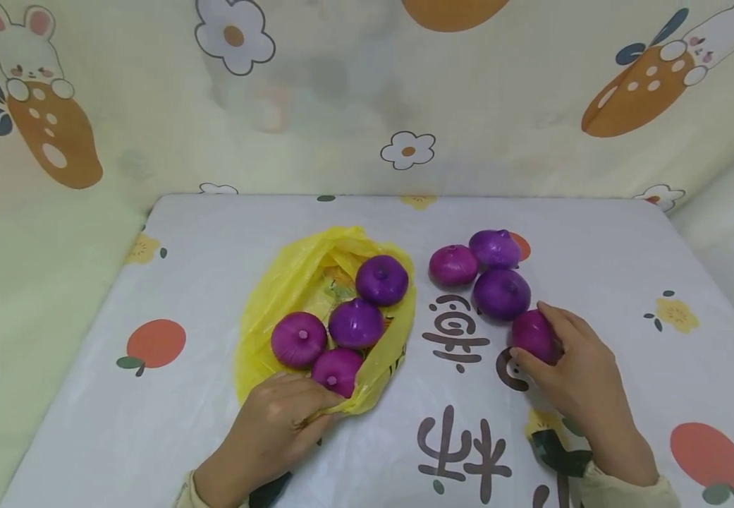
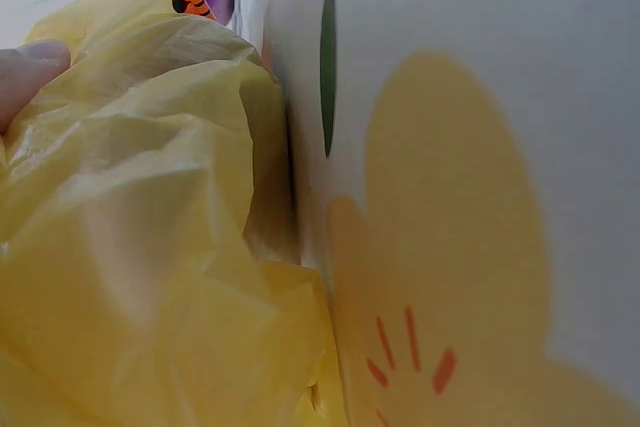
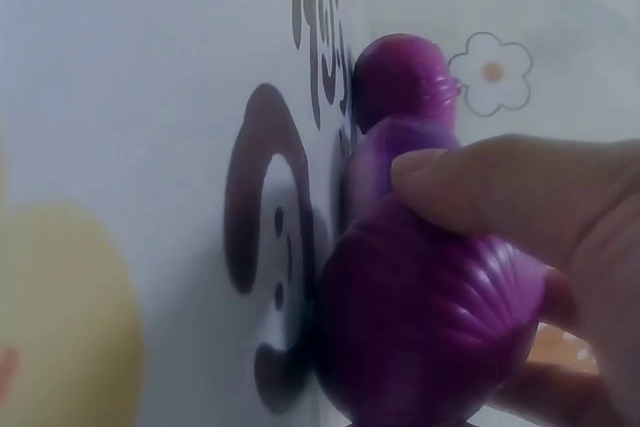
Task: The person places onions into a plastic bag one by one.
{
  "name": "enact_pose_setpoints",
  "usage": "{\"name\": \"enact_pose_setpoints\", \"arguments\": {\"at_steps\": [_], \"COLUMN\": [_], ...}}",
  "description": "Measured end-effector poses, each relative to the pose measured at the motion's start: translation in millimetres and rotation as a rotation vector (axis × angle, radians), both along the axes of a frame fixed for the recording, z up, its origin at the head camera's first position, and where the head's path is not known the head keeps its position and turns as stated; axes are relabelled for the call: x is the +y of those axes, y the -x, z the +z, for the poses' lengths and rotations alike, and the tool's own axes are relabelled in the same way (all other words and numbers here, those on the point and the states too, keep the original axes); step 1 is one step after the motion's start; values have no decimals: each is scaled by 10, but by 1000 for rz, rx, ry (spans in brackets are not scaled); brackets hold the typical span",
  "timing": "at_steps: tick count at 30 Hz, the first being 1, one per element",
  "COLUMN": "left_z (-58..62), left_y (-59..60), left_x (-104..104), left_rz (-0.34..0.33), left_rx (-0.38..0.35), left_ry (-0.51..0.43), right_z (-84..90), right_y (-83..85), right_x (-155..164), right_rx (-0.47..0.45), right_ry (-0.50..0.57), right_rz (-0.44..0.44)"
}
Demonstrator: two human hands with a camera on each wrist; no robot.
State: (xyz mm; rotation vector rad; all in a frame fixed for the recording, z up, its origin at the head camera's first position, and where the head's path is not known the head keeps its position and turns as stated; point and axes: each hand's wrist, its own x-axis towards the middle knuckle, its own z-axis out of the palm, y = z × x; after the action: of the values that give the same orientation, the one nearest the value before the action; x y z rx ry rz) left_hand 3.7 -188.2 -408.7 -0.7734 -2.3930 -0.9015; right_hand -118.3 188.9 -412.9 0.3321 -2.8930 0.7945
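Right hand (image 1: 579, 374) fingers clamped on a glossy, ribbed purple onion (image 1: 534, 336); left hand (image 1: 278, 427) pinches the crinkly yellow bag (image 1: 290, 282).

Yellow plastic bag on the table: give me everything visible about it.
The thin, crinkled yellow plastic bag lies flat on the white printed tablecloth, left of centre, its mouth spread open toward the right. Four purple onions sit in the opening. Some print shows on the inside, unreadable. The left hand pinches its near edge; the left wrist view shows bunched folds against the cloth.
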Motion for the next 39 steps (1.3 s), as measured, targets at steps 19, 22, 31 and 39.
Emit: {"name": "enact_pose_setpoints", "arguments": {"at_steps": [19, 22, 31, 39], "left_z": [14, 7, -10, -26], "left_y": [39, 31, 6, 19], "left_x": [21, 19, -8, -18], "left_rz": [-7, -6, 23, 13], "left_rx": [-10, 2, -21, 18], "left_ry": [81, 84, 87, 96], "right_z": [339, 415, 585, 633], "right_y": [-110, -88, 37, 93], "right_x": [-249, -368, -827, -1159], "right_rx": [201, 190, 220, 186], "right_ry": [199, 208, 218, 223], "right_rz": [101, 143, 287, 369]}}
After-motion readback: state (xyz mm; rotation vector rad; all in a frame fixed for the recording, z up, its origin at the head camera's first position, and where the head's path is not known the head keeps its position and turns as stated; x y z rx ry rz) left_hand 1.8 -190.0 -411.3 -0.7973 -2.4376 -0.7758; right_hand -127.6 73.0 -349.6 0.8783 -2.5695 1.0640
